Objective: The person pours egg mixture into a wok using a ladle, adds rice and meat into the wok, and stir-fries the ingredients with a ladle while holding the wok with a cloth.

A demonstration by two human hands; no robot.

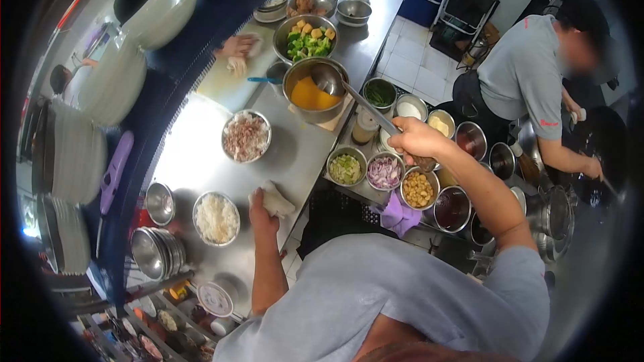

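Note:
My right hand (417, 139) is closed around the long handle of a ladle (370, 112). Its scoop rests inside a steel bowl (295, 105) of yellow liquid (312, 94), which looks like beaten egg. Over the steel counter (295, 161), my left hand (263, 218) grips a folded white cloth (276, 200). Left of that hand stands a bowl of white rice (216, 219). Farther up the counter is a bowl of rice topped with reddish-brown bits (246, 136).
Broccoli and yellow cubes fill a steel bowl (305, 37) at the back. Near it, another person's hands (239, 50) are over a cutting board (225, 84). Chopped onion (385, 172) and other ingredients stand beneath my right arm. A co-worker (520, 60) works at right. Stacked bowls (155, 253) sit lower left.

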